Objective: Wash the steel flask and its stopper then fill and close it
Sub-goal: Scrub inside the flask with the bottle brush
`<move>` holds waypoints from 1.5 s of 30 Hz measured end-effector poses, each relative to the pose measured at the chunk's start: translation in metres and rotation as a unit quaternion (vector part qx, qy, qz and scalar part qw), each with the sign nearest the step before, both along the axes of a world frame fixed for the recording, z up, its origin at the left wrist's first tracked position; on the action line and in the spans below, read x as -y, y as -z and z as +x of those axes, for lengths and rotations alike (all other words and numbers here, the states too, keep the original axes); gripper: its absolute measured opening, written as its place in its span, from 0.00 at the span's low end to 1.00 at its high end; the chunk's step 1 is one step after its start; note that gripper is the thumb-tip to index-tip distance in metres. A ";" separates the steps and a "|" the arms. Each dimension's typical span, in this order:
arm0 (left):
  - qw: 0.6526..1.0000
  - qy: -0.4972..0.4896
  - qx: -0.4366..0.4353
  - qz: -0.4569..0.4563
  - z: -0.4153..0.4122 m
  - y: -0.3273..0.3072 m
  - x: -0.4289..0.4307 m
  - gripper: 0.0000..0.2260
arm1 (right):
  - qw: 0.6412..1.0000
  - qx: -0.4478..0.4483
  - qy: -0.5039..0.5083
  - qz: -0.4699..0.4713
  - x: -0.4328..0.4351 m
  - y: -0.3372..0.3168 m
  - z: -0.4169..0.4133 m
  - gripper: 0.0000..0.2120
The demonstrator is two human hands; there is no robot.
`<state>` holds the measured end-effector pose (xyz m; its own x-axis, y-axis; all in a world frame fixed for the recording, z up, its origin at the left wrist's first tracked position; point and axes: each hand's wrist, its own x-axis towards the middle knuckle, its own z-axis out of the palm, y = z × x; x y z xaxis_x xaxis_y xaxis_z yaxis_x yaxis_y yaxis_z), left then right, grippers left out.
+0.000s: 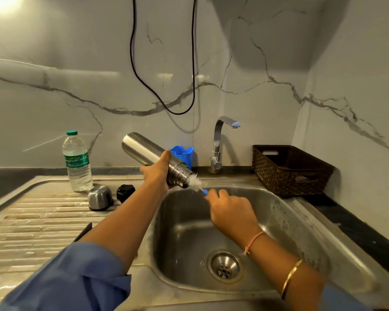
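Fingers of the left hand (156, 173) wrap the steel flask (154, 159) just above its threaded neck, holding it tilted, mouth down, over the back rim of the sink (276, 198); the right hand (230, 209) pinches the blue handle of the bottle brush (197, 182), whose white bristles sit at the flask mouth. Risk: a wet steel wall may slip through the grip during scrubbing, dropping the flask into the sink. Left of the sink, the stopper (125, 192) and steel cup (100, 197) rest on the drainboard, apparently unwashed.

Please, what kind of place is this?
Most likely a home kitchen: a steel sink with a ribbed draining board, a tap against a marble-look wall, and a brown basket on the dark counter.
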<state>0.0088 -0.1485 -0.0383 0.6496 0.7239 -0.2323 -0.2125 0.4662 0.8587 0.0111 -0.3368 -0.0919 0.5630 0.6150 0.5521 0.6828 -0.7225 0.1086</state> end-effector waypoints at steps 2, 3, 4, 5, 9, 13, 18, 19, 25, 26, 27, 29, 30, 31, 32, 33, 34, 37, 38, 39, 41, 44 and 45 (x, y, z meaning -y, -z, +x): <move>1.000 0.006 0.000 0.022 -0.001 0.000 0.000 0.34 | 0.972 -0.204 -0.053 0.104 -0.005 -0.009 -0.008 0.16; 0.999 0.011 -0.003 0.033 -0.001 0.000 -0.001 0.34 | 0.887 -0.408 -0.087 0.200 -0.003 -0.019 -0.010 0.16; 0.999 0.016 -0.007 0.037 -0.002 -0.001 -0.001 0.34 | 0.749 -0.600 -0.102 0.263 -0.001 -0.028 -0.013 0.16; 0.999 0.018 -0.006 0.033 -0.003 -0.001 -0.002 0.33 | 0.652 -0.681 -0.123 0.310 0.001 -0.030 -0.009 0.16; 0.998 0.002 -0.011 0.058 -0.005 -0.005 0.001 0.33 | 0.911 -0.362 -0.132 0.149 0.004 -0.016 -0.003 0.12; 0.999 -0.004 0.008 0.035 -0.003 -0.011 0.004 0.32 | 0.997 -0.073 0.012 0.021 0.003 -0.007 -0.005 0.18; 0.998 0.020 -0.019 0.063 -0.004 -0.012 0.003 0.32 | 0.733 -0.602 -0.112 0.295 0.003 -0.036 -0.016 0.12; 0.998 0.018 -0.014 0.053 -0.004 -0.011 0.003 0.33 | 0.765 -0.565 -0.111 0.288 0.005 -0.036 -0.013 0.12; 1.000 0.007 0.010 0.010 -0.006 -0.019 0.011 0.33 | 0.999 0.032 0.021 -0.012 0.013 -0.017 -0.003 0.14; 1.000 0.007 0.013 0.020 -0.006 -0.020 0.012 0.33 | 0.998 -0.059 -0.007 0.017 0.011 -0.019 -0.009 0.12; 0.999 0.006 0.015 0.033 -0.006 -0.020 0.011 0.32 | 0.968 -0.223 -0.047 0.106 0.009 -0.026 -0.009 0.12; 0.999 0.008 0.021 0.041 -0.006 -0.019 0.008 0.31 | 0.764 -0.583 -0.104 0.255 0.013 -0.042 -0.013 0.13; 0.999 0.009 0.029 0.032 -0.007 -0.019 0.007 0.31 | 0.673 -0.666 -0.122 0.298 0.015 -0.045 -0.009 0.14; 0.999 0.007 0.039 0.023 -0.007 -0.019 0.006 0.31 | 0.662 -0.676 -0.129 0.297 0.016 -0.046 -0.002 0.14; 0.999 0.003 0.045 0.019 -0.007 -0.019 0.007 0.31 | 0.718 -0.630 -0.115 0.274 0.017 -0.045 -0.002 0.15; 0.999 0.002 0.047 0.017 -0.007 -0.019 0.008 0.31 | 0.820 -0.523 -0.088 0.213 0.018 -0.043 -0.005 0.14; 0.999 0.006 0.048 0.013 -0.008 -0.019 0.011 0.31 | 0.931 -0.336 -0.042 0.132 0.017 -0.037 -0.005 0.13; 0.996 0.056 0.065 -0.017 -0.008 -0.018 0.021 0.36 | 0.999 0.014 0.047 -0.005 0.011 -0.020 -0.007 0.15; 0.995 0.076 0.070 -0.009 -0.009 -0.015 0.024 0.39 | 0.999 -0.017 0.039 0.015 0.009 -0.021 -0.011 0.14; 0.994 0.088 0.067 0.010 -0.008 -0.012 0.026 0.40 | 0.991 -0.111 0.005 0.074 0.009 -0.025 -0.012 0.13; 0.993 0.088 0.052 0.053 -0.006 -0.005 0.026 0.40 | 0.865 -0.447 -0.063 0.217 0.011 -0.034 -0.008 0.13; 0.995 0.069 0.053 0.053 -0.005 -0.003 0.024 0.38 | 0.639 -0.689 -0.098 0.329 0.014 -0.042 -0.009 0.13; 0.995 0.059 0.056 0.051 -0.004 -0.002 0.024 0.39 | 0.673 -0.663 -0.086 0.317 0.012 -0.040 -0.011 0.13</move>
